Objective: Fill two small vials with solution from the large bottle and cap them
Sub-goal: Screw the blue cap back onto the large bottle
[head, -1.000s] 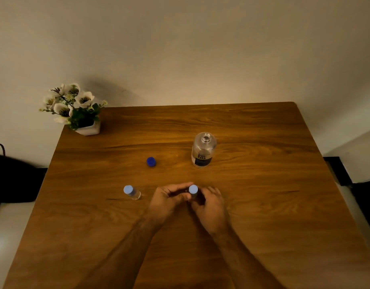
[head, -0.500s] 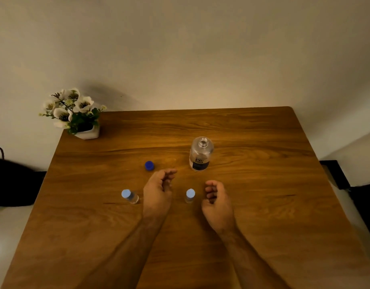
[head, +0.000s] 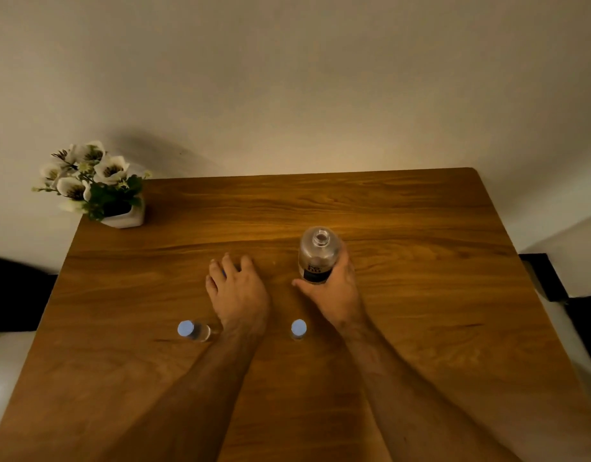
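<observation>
We see both of the person's bare forearms reaching forward over the wooden worktop (head: 420,328). The right hand (head: 337,288) grips the large bottle (head: 317,255) low on its body, thumb on the near side by the dark label and fingers wrapped round the far side. The bottle stands upright on the worktop, right of centre, clear glass with its mouth uncapped.

The left hand (head: 237,288) lies palm down with fingers spread and fairly straight, over the spot where a bit of blue cap (head: 223,273) shows between two fingers; we cannot tell whether the fingers press on it or merely cover it, since almost all of it is hidden.

Nearer to us stand the two small vials, both with pale blue caps on. The left vial (head: 192,330) sits just beside the left wrist, on its outer side. The right vial (head: 298,328) stands between the two forearms, apart from both. Neither hand touches a vial.

At the far left corner of the worktop a white pot of white flowers (head: 97,188) stands against the plain wall.
</observation>
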